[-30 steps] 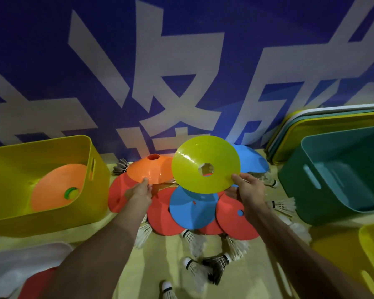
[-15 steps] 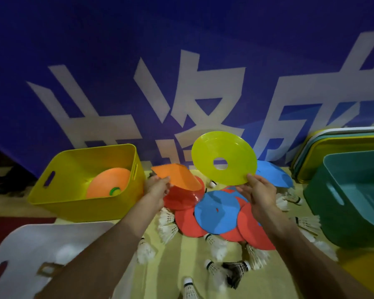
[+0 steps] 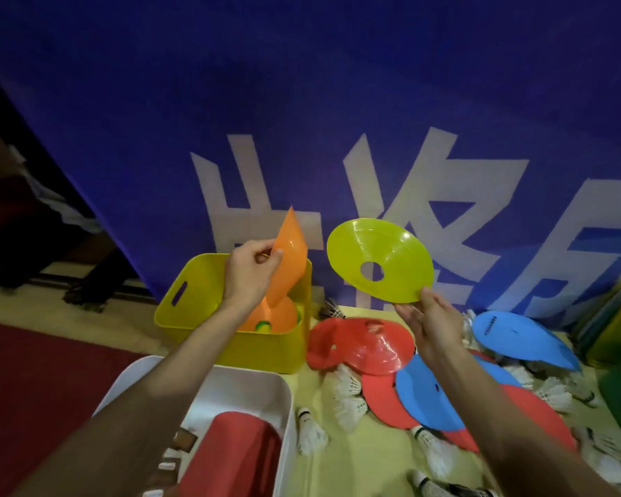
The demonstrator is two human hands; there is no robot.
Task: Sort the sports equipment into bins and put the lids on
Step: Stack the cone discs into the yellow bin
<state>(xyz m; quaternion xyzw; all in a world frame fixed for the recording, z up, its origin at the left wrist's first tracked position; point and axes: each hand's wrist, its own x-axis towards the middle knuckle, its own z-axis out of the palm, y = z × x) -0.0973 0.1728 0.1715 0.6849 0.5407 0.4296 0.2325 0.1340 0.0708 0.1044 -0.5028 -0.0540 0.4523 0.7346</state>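
The orange thin plastic disc cone [image 3: 289, 256] stands on edge, centre-left of frame, over the open top of the yellow plastic bin [image 3: 273, 353], w/ its lower part below the rim line. Your left hand [image 3: 250, 274] pinches its near edge betw. thumb & fingertips, and the disc looks bent by that pinch. Right beneath it in the bin lies another orange disc cone [image 3: 284, 313] w/ sth green at its centre.

You look to be on the drop. Lower it till it's flat-ish over the one below, then let go, so the two nest & leave room. Released edge-on, it'd prob. end up propped against the wall. Ease the pinch a bit first so it springs back to shape.

Just right, upper centre, your right hand [image 3: 432, 324] holds the yellow-green plastic disc cone [image 3: 379, 260] by its lower rim w/ the fingertips. It's tilted, w/ the hole facing you, and clear of the orange one. Keep them apart during the drop. My guess is it goes in the same bin next.

Lower right on the pale floor, red disc cones [image 3: 366, 342] & blue disc cones [image 3: 427, 396] overlap, w/ white feather shuttlecocks [image 3: 348, 389] strewn among them, all unsorted. Bottom left, just below the yellow bin, is a white plastic bin [image 3: 255, 369] w/ sth red inside. At the far right edge is a stack of lids [image 3: 610, 317], partly cut off. No lid is on yet.
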